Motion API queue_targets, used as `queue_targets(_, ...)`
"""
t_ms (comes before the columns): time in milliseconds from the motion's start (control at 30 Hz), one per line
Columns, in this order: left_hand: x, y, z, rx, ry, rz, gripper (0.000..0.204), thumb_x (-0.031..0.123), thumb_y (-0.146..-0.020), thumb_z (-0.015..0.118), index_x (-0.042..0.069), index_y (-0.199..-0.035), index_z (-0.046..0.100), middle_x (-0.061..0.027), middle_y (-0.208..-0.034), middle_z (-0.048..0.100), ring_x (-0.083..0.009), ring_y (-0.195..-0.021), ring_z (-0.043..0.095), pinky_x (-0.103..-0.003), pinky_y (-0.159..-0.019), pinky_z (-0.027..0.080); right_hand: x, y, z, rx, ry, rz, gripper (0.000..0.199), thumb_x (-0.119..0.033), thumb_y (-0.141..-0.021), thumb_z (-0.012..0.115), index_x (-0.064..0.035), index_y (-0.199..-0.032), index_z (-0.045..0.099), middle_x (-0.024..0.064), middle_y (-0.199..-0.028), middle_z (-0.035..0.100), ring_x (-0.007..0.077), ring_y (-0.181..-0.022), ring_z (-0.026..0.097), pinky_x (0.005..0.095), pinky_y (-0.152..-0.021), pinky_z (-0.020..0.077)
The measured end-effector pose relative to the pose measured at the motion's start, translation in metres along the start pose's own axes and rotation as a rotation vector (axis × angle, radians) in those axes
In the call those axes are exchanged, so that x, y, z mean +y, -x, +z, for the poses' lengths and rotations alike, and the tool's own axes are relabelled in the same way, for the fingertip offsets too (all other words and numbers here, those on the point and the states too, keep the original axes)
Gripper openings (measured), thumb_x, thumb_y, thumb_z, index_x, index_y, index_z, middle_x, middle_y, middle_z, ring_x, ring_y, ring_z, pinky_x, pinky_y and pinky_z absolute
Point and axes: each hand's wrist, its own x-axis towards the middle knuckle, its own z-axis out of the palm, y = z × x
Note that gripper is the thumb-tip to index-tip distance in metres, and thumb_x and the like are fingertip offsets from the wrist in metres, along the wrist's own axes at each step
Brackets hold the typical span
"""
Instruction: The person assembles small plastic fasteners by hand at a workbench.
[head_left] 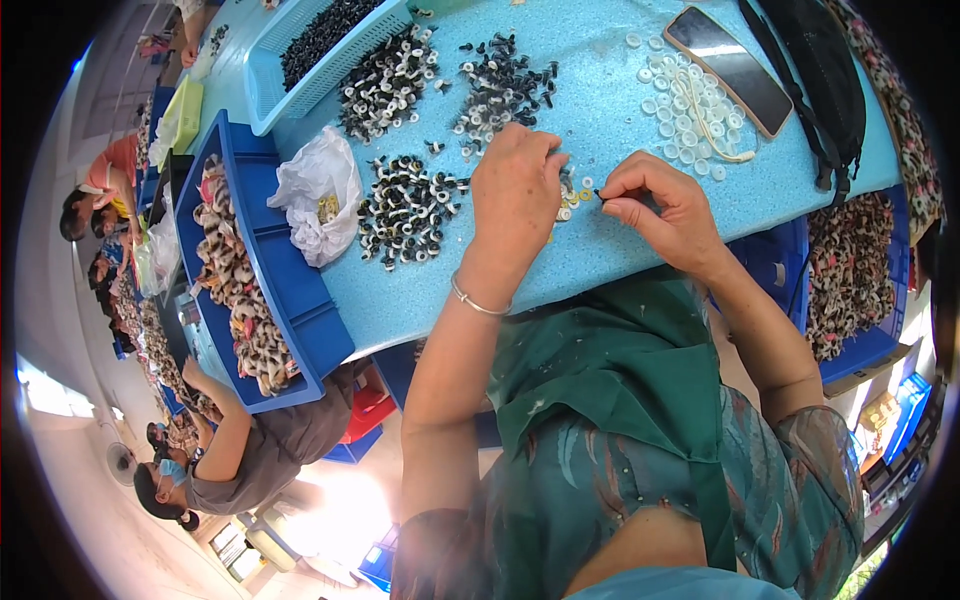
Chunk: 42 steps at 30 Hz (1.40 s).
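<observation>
On the table (600,85), right of the upper-left basket (300,98), lie two piles of small parts (388,88), with a third pile (408,212) below, right of a plastic bag (322,190). Rings (585,195) lie between the left hand (512,185) and right hand (665,205). At upper right, a phone (728,70) lies between caps (687,122) and a strapped bag (818,80).

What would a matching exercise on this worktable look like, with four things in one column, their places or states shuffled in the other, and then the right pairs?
Things:
1. right hand
2. phone
3. white plastic bag
4. light-blue basket

Places and states:
A. lying beside scattered pale discs
B. heaped with little black parts
C. pinching a small dark piece
D. crumpled between the blue bin and a pile of black-and-white parts

Right pairs: 1-C, 2-A, 3-D, 4-B
</observation>
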Motion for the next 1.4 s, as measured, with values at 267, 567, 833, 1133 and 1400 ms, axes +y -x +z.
queue_targets(267,0.002,0.004,-0.003,-0.105,-0.122,0.036,0.012,0.008,-0.083,0.071,0.003,-0.093,0.067,-0.0117,-0.084,0.064,-0.0251,-0.073,0.065,-0.035,-0.067,0.050,-0.004,0.000,0.002,0.022,-0.020,0.001,0.010,-0.001,-0.085,0.070,-0.0005,-0.094,0.066,0.0055,-0.090,0.063,0.0143,-0.082,0.062,0.0266,-0.075,0.0503)
queue_targets(567,0.027,0.035,-0.018,0.040,1.054,-0.605,0.012,0.003,-0.091,0.071,-0.003,-0.102,0.070,-0.0057,-0.090,0.071,-0.0076,-0.076,0.063,-0.020,-0.063,0.048,-0.018,-0.009,0.015,0.023,-0.118,-0.059,0.010,-0.003,-0.084,0.070,-0.0014,-0.093,0.066,0.0037,-0.087,0.063,0.0122,-0.077,0.059,0.0264,-0.071,0.0482)
queue_targets(833,0.022,0.050,-0.021,0.082,1.200,-0.567,0.013,0.002,-0.090,0.070,-0.004,-0.102,0.071,-0.0063,-0.085,0.070,-0.0100,-0.072,0.061,-0.021,-0.063,0.047,-0.026,-0.011,0.021,0.008,-0.125,0.003,0.011,-0.004,-0.084,0.070,-0.0016,-0.094,0.066,0.0036,-0.087,0.064,0.0121,-0.076,0.060,0.0260,-0.072,0.0492)
queue_targets(1133,0.034,0.052,-0.015,0.117,1.085,-0.579,0.010,0.002,-0.092,0.069,-0.002,-0.101,0.071,-0.0026,-0.087,0.068,-0.0060,-0.071,0.056,-0.019,-0.064,0.045,-0.027,-0.012,0.020,0.042,0.129,-0.092,0.020,-0.004,-0.082,0.073,-0.0026,-0.101,0.068,0.0067,-0.087,0.063,0.0161,-0.076,0.062,0.0294,-0.072,0.0508)
queue_targets(1400,0.035,0.043,-0.007,0.098,0.971,-0.394,0.008,0.004,-0.090,0.071,0.000,-0.098,0.071,-0.0021,-0.089,0.069,-0.0062,-0.069,0.056,-0.021,-0.063,0.046,-0.022,-0.017,0.003,0.062,0.107,-0.095,0.011,-0.004,-0.081,0.074,-0.0009,-0.090,0.069,0.0067,-0.082,0.062,0.0175,-0.075,0.061,0.0284,-0.069,0.0489)
